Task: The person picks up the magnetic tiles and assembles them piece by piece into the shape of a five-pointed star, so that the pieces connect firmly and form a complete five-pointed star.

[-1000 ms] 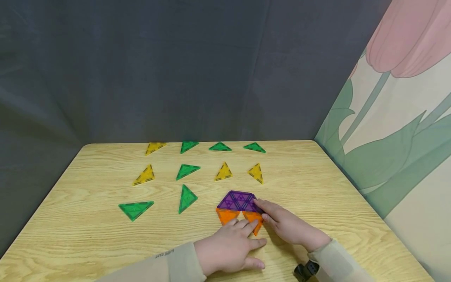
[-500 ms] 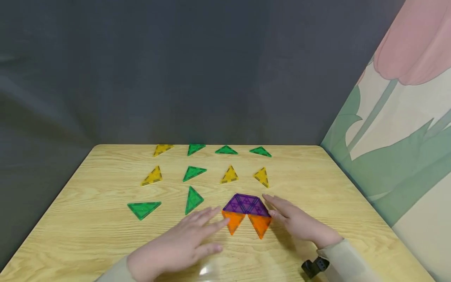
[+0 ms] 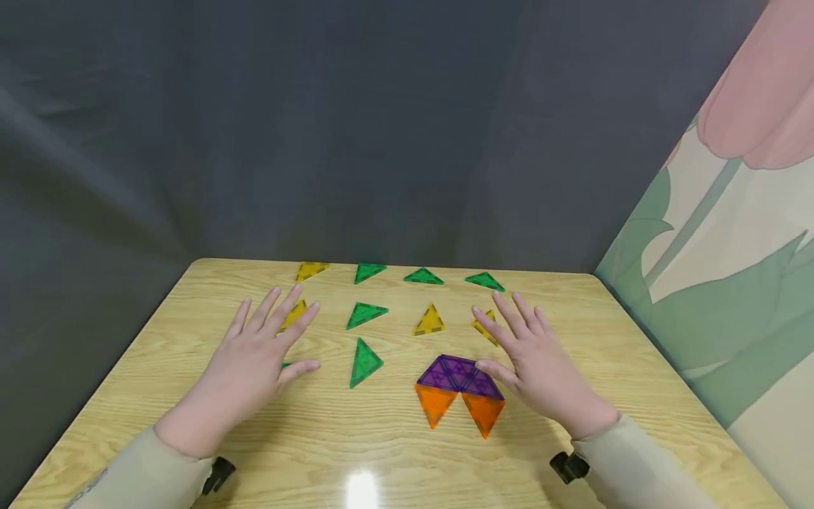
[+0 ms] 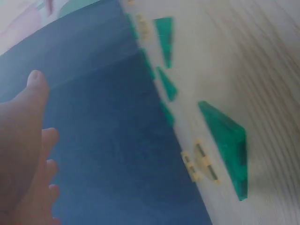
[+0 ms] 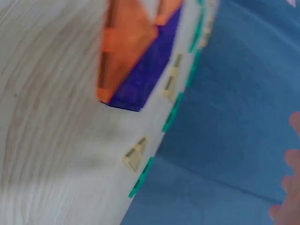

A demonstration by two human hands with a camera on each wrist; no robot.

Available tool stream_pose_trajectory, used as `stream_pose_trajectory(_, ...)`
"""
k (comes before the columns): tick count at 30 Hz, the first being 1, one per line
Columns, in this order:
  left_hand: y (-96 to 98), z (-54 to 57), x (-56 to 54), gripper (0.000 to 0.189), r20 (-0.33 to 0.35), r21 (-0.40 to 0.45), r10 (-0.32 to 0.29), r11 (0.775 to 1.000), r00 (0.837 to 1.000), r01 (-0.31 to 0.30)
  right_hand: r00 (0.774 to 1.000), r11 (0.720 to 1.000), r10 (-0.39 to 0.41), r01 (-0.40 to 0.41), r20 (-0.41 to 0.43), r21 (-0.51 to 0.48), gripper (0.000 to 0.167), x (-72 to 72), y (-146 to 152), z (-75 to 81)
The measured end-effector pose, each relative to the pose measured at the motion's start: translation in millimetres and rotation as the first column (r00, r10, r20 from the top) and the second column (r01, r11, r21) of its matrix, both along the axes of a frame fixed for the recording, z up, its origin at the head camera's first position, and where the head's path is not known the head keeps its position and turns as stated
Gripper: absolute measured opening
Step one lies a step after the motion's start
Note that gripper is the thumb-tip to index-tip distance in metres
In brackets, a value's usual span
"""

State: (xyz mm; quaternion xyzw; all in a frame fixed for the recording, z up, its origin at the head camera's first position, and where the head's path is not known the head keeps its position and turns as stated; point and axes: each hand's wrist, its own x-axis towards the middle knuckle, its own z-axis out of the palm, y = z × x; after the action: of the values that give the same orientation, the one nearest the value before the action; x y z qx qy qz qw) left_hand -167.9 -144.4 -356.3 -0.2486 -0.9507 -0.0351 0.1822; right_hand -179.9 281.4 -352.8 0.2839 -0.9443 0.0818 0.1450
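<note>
Three purple triangle tiles (image 3: 459, 375) lie edge to edge as a trapezoid on the table. Two orange triangle tiles (image 3: 435, 404) meet its near edge and point toward me. Fingers spread, my left hand (image 3: 248, 360) hovers over the left of the table, holding nothing; it partly hides a yellow tile (image 3: 294, 315) and almost all of a green tile (image 4: 227, 145). My right hand (image 3: 540, 357) is raised with spread fingers beside the purple tiles, its thumb overlapping their right side in the head view. It holds nothing and partly covers a yellow tile (image 3: 486, 329).
Several green and yellow triangle tiles lie apart in loose rows, among them a green tile (image 3: 366, 362) and a yellow tile (image 3: 429, 321). A dark cloth (image 3: 394, 141) rises behind the wooden table (image 3: 381, 452). A flower-patterned wall (image 3: 731, 283) borders the right side.
My left hand has left the orange tiles, moving left and up. My right hand has lifted off the purple tiles and spread its fingers. The tile shape stays together.
</note>
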Motion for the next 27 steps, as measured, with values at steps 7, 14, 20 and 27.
stream_pose_trajectory(7, 14.6, -11.5, -15.1, 0.073, 0.052, -0.076, -0.073, 0.994, 0.996, 0.077, 0.999, 0.995, 0.042, -0.04, -0.018, 0.091, 0.074, -9.8, -17.8, -23.8)
stream_pose_trajectory(14, 34.1, -29.9, -12.2, 0.053, 0.272, -0.054, -0.188, 0.976, 0.944, 0.211, 0.988, 0.978, 0.137, -0.147, 0.072, 0.146, 0.063, -9.6, -36.4, -42.2)
stream_pose_trajectory(20, 45.6, -39.0, -15.9, 0.05, 0.344, -0.091, -0.192, 0.967, 0.919, 0.236, 0.961, 0.948, 0.24, -0.262, 0.137, 0.183, 0.061, -13.8, -62.1, -46.0)
stream_pose_trajectory(27, 54.0, -44.5, -17.5, 0.051, 0.388, -0.143, -0.154, 0.964, 0.909, 0.224, 0.923, 0.913, 0.296, -0.349, 0.244, 0.211, 0.063, -20.1, -96.3, -48.3)
